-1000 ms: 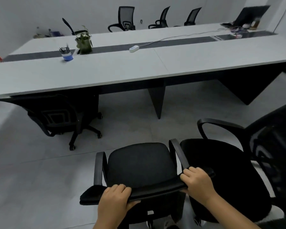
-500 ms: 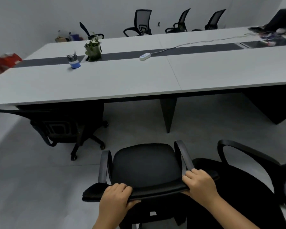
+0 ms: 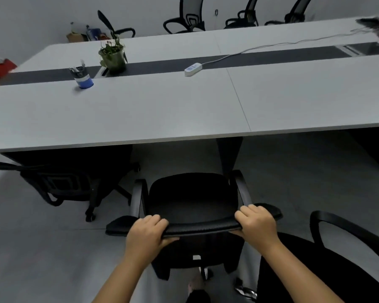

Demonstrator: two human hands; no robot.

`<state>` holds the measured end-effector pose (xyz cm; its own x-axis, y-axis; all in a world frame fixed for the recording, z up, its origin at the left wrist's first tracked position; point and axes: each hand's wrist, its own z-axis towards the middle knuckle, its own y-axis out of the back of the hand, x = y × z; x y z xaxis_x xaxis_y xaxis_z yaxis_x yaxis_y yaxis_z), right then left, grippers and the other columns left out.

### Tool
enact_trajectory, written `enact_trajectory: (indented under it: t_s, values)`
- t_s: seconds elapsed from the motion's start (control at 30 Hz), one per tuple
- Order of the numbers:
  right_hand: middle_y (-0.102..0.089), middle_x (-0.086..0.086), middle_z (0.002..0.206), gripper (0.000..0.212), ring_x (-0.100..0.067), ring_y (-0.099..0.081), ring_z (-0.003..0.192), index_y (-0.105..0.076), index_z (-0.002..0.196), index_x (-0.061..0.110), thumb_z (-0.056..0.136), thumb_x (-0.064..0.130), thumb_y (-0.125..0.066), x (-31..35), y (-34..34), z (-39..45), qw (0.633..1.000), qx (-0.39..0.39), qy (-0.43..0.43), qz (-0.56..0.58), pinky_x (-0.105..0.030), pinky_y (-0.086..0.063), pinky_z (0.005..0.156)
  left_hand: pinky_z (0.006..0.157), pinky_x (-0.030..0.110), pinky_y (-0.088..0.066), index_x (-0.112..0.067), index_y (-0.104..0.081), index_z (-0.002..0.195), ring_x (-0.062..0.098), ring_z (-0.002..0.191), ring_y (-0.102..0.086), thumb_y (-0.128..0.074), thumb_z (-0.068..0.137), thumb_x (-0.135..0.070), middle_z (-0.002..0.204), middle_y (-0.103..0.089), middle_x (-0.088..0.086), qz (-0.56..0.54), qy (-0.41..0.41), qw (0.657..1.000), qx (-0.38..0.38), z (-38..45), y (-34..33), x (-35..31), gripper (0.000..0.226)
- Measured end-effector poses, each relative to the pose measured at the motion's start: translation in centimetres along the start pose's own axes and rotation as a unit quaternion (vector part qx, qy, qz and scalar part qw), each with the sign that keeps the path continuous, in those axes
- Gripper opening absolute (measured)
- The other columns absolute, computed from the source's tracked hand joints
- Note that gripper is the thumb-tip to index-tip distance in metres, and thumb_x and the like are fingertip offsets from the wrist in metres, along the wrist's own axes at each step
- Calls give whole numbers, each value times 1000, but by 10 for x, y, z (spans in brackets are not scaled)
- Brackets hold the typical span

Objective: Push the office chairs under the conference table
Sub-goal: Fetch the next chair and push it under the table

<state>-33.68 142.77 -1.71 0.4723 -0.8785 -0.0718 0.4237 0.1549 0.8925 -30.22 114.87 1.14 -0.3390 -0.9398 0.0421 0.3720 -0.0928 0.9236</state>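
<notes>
A grey tabletop [image 3: 162,114] fills the room. Both grips, left hand [image 3: 148,231] and right hand [image 3: 257,224], curl around the backrest of the office chair [image 3: 190,197], just short of the edge. Pushing evenly should steer its armrests straight under.

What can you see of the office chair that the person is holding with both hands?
The held office chair is black, with a padded seat, two curved armrests and a backrest whose top edge looks like padded fabric. It stands upright on the grey floor, facing the conference table, its seat not yet under the edge. The left hand and right hand grip the backrest top, fingers curled over it. Its base is mostly hidden.
</notes>
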Motion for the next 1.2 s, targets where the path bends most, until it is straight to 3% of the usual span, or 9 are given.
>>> enact_trajectory:
  t_s: [0.13,0.23,0.5,0.7,0.77,0.97,1.07,1.13,1.2]
  values:
    - [-42,1,46,50,-16,-41,41,-46,51,15,93,40,-36,-28,-21,41,999,-39,-12,32,-22,-20,50,58,24,-24,-20,-58,56,12,44,-48,-40,70,-60,52,-49,-6,-18,17,1000,8,49,-22,15,46]
    - [-40,2,46,25,-15,-38,42,-44,51,16,71,1,-51,-54,-38,64,1000,-27,0,9,-23,-17,50,59,25,-25,-20,-57,54,12,44,-48,-38,68,-60,51,-48,-7,-22,26,999,11,78,-36,16,47]
    - [-36,2,42,29,-13,-31,43,-41,46,16,64,-7,-43,-93,-41,83,998,-47,30,33,-22,-16,50,59,25,-24,-18,-55,57,8,56,-36,-13,88,-65,51,-47,-5,-54,54,997,18,97,-49,-3,70]
    - [-37,0,44,30,-15,-30,46,-44,46,14,65,-8,-37,-92,-44,76,995,-69,44,63,-24,-18,51,58,28,-23,-21,-50,70,14,62,-31,-63,64,-56,60,-45,-6,-23,44,998,50,81,-51,-9,38]
    - [-37,0,43,31,-15,-33,43,-45,45,14,65,-9,-38,-100,-46,76,994,-73,55,62,-24,-19,52,56,27,-23,-22,-44,75,12,59,-36,-80,48,-49,58,-48,-4,-5,66,994,82,78,-52,-19,53]
    - [-41,-1,45,27,-18,-39,41,-46,50,12,65,-10,-52,-133,-59,93,993,-65,71,62,-21,-13,55,56,25,-25,-17,-43,72,16,56,-39,-32,90,-57,53,-49,0,28,60,998,-14,101,-57,-38,45]
    - [-43,-1,48,43,-18,-42,43,-46,54,13,90,36,-46,-141,-63,103,993,-54,81,65,-22,-15,56,55,26,-25,-14,-53,60,17,44,-45,-26,92,-56,50,-48,0,28,57,997,-31,118,-59,-34,60]
    - [-44,-1,48,49,-19,-42,43,-48,52,12,85,49,-50,-139,-64,111,994,-49,74,59,-25,-18,54,55,26,-25,-13,-55,56,17,43,-46,-24,93,-56,50,-48,0,33,45,998,-35,132,-63,-21,64]
    - [-43,-1,46,37,-19,-40,45,-47,50,13,69,36,-69,-132,-65,122,996,-51,61,50,-26,-18,53,55,26,-25,-15,-52,61,17,45,-47,-23,92,-57,51,-49,0,32,29,999,-31,143,-67,-2,60]
